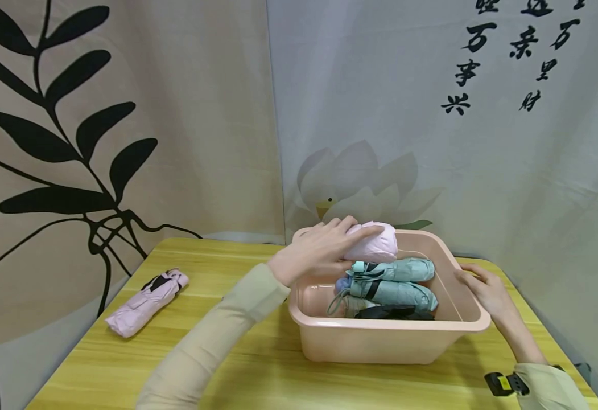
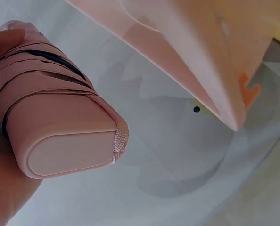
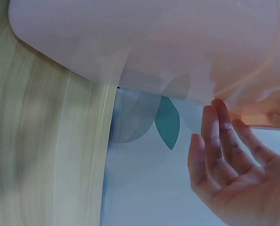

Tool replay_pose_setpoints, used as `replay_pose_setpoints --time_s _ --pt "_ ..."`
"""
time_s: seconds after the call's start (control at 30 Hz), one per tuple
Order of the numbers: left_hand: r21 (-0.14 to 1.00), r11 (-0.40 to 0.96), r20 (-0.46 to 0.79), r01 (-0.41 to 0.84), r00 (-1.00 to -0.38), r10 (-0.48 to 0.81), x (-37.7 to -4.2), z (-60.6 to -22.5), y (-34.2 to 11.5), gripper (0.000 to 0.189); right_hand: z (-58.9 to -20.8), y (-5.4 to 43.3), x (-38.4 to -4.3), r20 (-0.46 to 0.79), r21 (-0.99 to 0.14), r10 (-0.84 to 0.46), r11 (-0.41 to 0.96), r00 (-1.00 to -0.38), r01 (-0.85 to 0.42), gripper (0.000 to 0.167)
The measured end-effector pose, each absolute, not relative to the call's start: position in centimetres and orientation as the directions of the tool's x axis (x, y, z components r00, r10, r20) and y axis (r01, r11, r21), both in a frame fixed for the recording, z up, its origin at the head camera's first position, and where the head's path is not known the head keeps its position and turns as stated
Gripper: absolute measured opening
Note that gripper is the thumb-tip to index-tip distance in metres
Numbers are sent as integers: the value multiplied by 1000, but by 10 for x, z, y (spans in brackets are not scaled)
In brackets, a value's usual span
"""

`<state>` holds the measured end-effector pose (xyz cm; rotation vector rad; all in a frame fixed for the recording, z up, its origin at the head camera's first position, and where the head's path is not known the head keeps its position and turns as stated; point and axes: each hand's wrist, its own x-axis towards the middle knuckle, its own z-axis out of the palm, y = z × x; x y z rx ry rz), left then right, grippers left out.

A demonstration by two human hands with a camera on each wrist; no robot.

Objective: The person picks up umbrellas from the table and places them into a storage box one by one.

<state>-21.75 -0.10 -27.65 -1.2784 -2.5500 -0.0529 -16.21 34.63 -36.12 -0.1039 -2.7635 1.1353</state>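
Note:
My left hand (image 1: 324,245) grips a pale pink folded umbrella (image 1: 372,243) above the back left part of a pink plastic bin (image 1: 365,341). In the left wrist view, the flat end of that umbrella (image 2: 69,153) points toward the camera, with a dark band round its cloth. Inside the bin lie two teal folded umbrellas (image 1: 396,292), side by side, and a black item (image 1: 393,312) at the front. At the bin's right side, my right hand (image 1: 488,290) touches the rim; the right wrist view shows its fingers (image 3: 227,146) fairly straight against the outer wall.
Another pale pink folded umbrella (image 1: 147,302) lies on the left of the yellow wood-grain table (image 1: 258,370). A printed curtain (image 1: 217,114) hangs behind the table's back edge.

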Motion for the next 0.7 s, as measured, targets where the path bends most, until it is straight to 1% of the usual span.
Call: replay_pose_setpoints --time_s 0.13,0.3,0.43,0.47,0.6,0.7 --pt "-119 552 278 825 -507 816 -222 -278 7 68 -361 347 -163 121 -700 119 714 -985 0 53" --pt "-139 515 265 846 -469 842 -224 -277 15 65 -361 347 -163 126 -701 116 713 -985 -6 53" --pt "-146 498 253 855 -455 854 -226 -275 20 65 -362 349 -164 135 -704 116 710 -984 -13 54" --pt "-144 496 250 856 -454 855 -226 -274 21 66 -362 350 -166 140 -714 134 700 -981 -6 52" --pt "-137 491 235 860 -453 860 -230 -273 28 66 -363 350 -166 141 -707 132 707 -981 -6 51" --pt "-156 490 222 858 -453 863 -233 -272 34 66 -362 349 -163 133 -695 113 719 -985 -11 53"
